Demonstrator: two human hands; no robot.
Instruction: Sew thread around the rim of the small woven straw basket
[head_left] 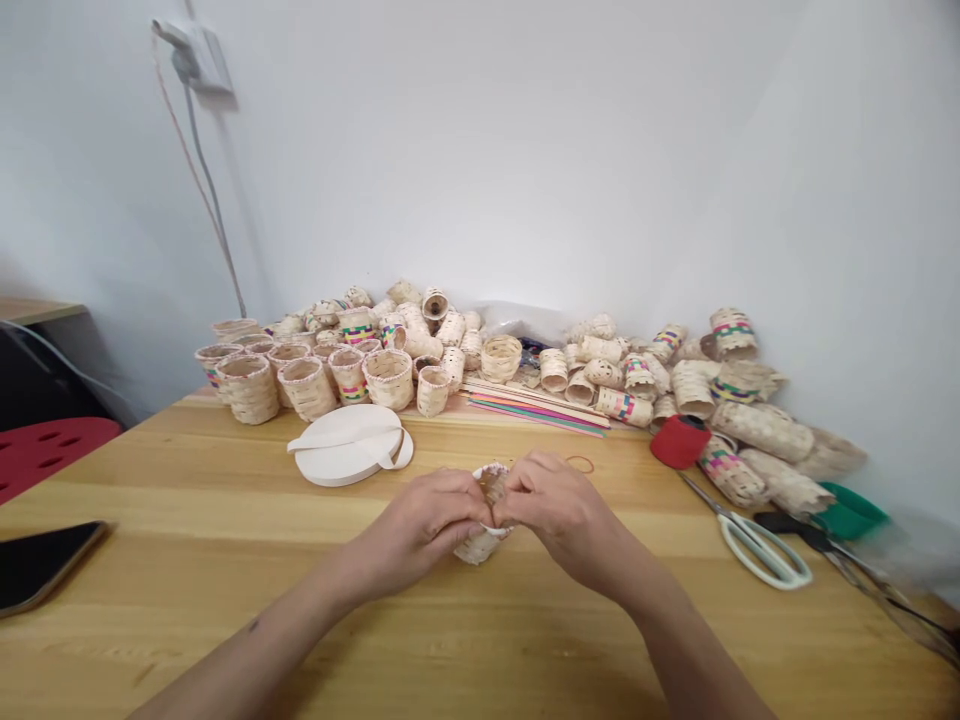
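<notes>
Biggest thing here is the wooden table (420, 660), spreading out all around the grip. Past the grip there's a long heap of woven baskets (761, 430) off to either side, with some open-topped woven cups (247, 390) standing upright at its left end.

Next up, the arms: they come in from the near edge, angled toward each other in a V, wrists turned in, backs of the hands mostly up. Left hand (439, 515) and right hand (555, 505) each have thumb and fingers pinched tight on the rim of a small woven basket (480, 548), fingertips almost meeting at its near edge. Can't tell if its base touches the table.

Then there's a bunch of thin coloured strips (536, 405) beyond the grip and slightly right, light-handled scissors (731, 520) well over to the right, a phone (45, 568) far left, and a flat roll of white tape (345, 445) beyond and left. Small basket's right in the grip. Red spool (679, 442) is beyond and right, and tiniest of all, a thin reddish loop (589, 470) lies just past the right hand.
</notes>
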